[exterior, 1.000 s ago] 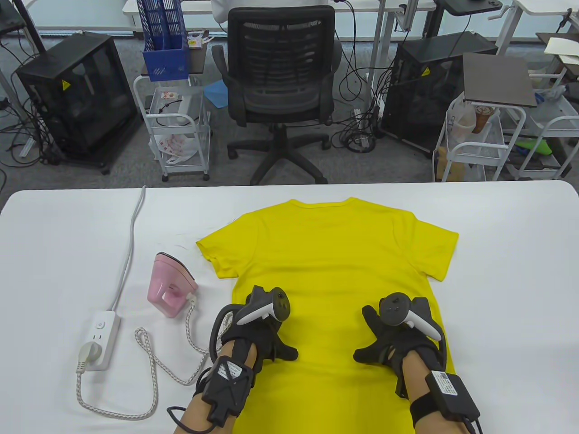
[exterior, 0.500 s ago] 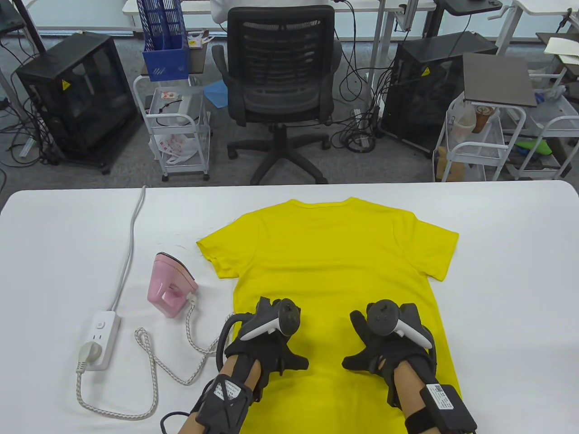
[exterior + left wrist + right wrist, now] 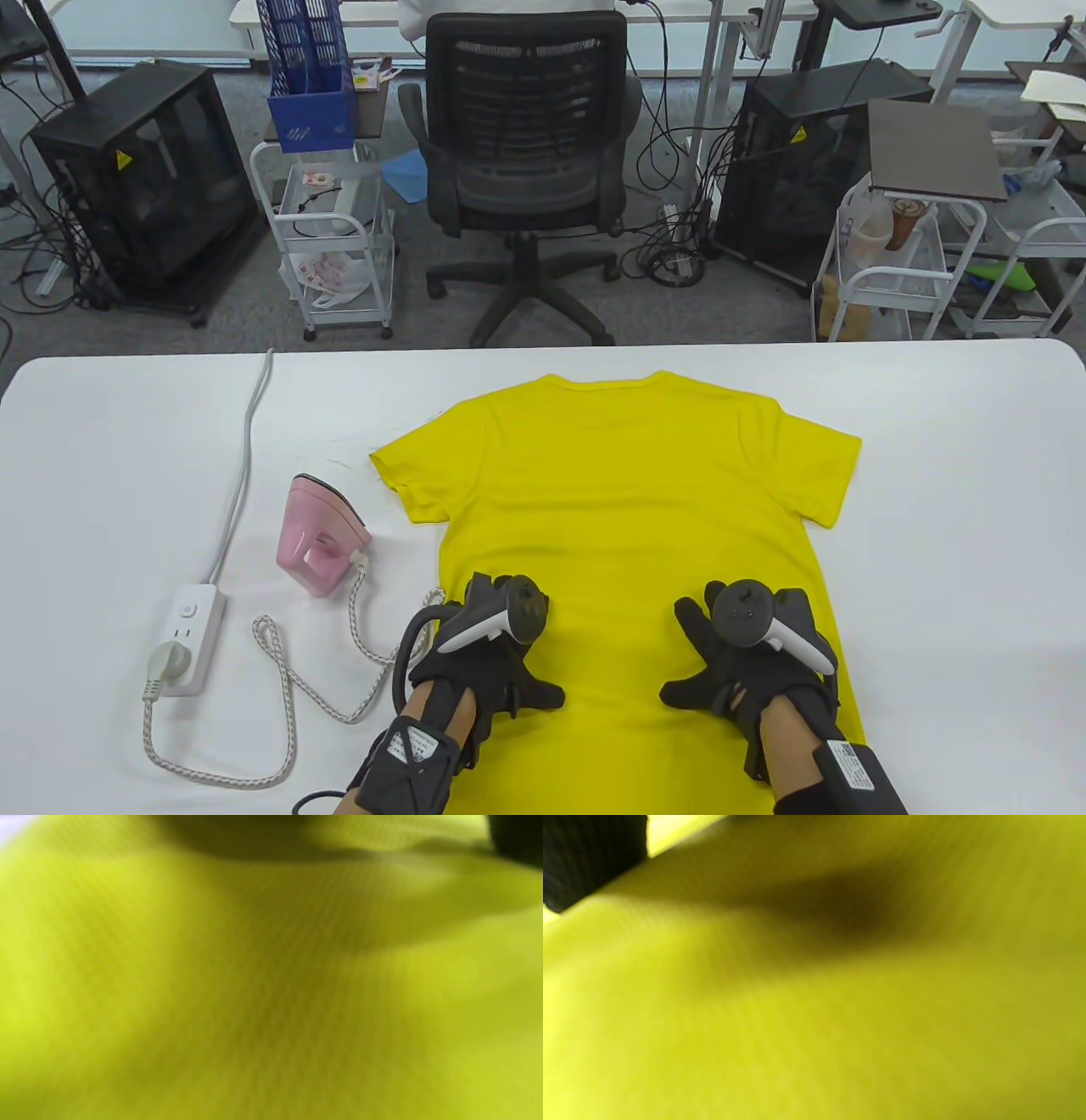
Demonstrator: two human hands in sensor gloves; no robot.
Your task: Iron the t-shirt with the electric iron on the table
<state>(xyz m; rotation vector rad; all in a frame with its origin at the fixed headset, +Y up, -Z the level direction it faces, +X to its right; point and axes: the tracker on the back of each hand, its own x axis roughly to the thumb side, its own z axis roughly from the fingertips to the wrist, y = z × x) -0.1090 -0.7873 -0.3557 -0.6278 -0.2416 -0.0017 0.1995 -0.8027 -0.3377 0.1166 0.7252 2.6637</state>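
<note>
A yellow t-shirt (image 3: 619, 484) lies flat on the white table (image 3: 950, 509), collar at the far side. My left hand (image 3: 488, 658) rests flat on its lower left part, thumb spread to the right. My right hand (image 3: 742, 658) rests flat on its lower right part, thumb spread to the left. Neither hand holds anything. A pink electric iron (image 3: 318, 533) stands on the table left of the shirt, apart from both hands. Both wrist views are filled with blurred yellow cloth (image 3: 271, 984) (image 3: 814, 1005) seen close up.
The iron's braided cord (image 3: 288, 679) loops over the table to a white power strip (image 3: 182, 641), whose grey cable (image 3: 242, 458) runs to the far edge. A black office chair (image 3: 526, 161) and carts stand beyond the table.
Both hands slid toward me over the shirt. They first moved closer together, then spread apart again. The iron has not moved.
</note>
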